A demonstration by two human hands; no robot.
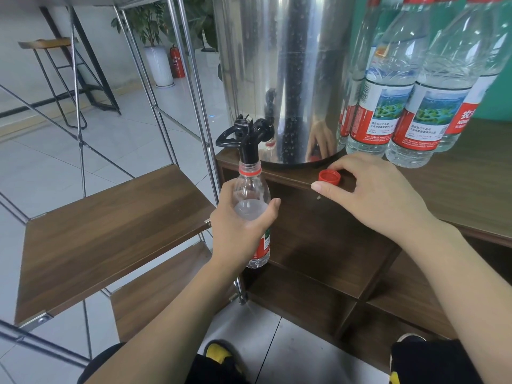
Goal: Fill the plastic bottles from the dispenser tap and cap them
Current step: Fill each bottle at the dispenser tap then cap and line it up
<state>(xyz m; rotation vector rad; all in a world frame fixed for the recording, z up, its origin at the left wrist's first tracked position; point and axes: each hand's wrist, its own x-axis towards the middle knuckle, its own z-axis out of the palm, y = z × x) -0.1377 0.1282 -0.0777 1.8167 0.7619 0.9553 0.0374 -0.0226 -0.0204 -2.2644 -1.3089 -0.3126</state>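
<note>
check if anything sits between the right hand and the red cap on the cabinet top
Nothing visible does. The right hand already rests over the red cap, fingers touching it at the edge of the cabinet top. The capped bottles stand behind it, out of the way.
</note>
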